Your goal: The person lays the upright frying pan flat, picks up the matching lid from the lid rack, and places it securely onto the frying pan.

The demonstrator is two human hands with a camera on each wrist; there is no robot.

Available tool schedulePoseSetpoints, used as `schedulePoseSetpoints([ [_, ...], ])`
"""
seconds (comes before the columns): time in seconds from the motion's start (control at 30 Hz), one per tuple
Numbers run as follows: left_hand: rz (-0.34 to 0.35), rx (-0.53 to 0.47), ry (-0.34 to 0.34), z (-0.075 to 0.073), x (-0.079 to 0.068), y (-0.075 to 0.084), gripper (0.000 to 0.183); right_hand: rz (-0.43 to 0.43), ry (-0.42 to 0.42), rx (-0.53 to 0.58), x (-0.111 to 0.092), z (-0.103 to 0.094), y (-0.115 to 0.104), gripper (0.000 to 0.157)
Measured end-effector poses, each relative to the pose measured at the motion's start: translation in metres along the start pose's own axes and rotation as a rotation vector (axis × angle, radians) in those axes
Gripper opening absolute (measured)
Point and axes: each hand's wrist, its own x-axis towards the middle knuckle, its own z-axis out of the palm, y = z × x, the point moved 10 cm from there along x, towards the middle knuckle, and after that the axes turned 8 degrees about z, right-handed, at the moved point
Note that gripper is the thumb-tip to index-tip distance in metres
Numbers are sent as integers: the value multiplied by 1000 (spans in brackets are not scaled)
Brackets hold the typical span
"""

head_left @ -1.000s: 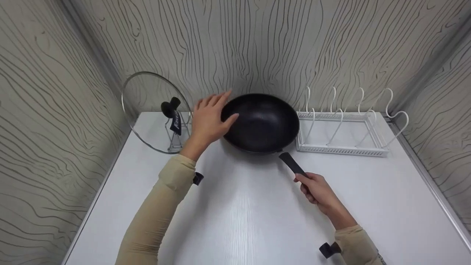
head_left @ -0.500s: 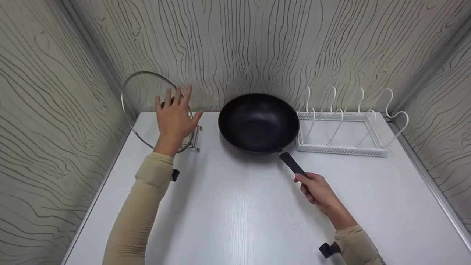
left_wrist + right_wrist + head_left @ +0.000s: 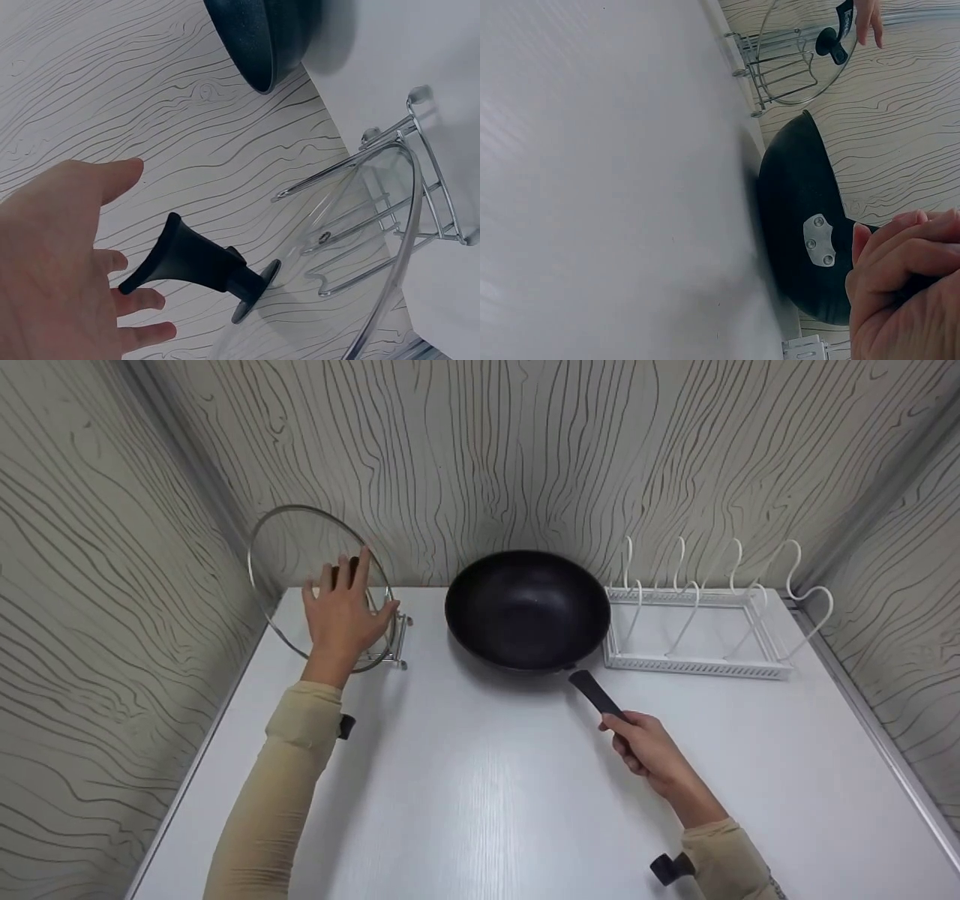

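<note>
A black wok (image 3: 527, 611) sits at the back middle of the white table, its handle (image 3: 596, 694) pointing front right. My right hand (image 3: 646, 750) grips that handle near its end. On the left, a glass lid (image 3: 409, 217) with a metal rim stands on edge in a chrome wire rack (image 3: 442, 191). My left hand (image 3: 341, 619) is in front of the lid, fingers spread and only slightly bent. In the left wrist view, the lid's black knob (image 3: 191, 259) lies just beyond the fingertips, with a gap between them. The hand hides most of the knob in the head view.
A white rack (image 3: 697, 666) with several curved wire dividers stands right of the wok. Patterned panels (image 3: 517, 457) rise behind the table (image 3: 487, 810) and at both sides.
My left hand has moved left from the wok's rim to the front of the lid, then slightly lower and closer to the knob. The right hand, wok and lid have stayed put.
</note>
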Motion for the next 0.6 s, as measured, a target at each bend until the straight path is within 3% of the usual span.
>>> schedulePoseSetpoints([
  [0.37,-72,-25,-61,13,-3,-7,93,1,1,0,1,0,0,34],
  [0.6,-100,-111,-65,19,-7,-12,96,4,-7,-2,0,1,0,34],
])
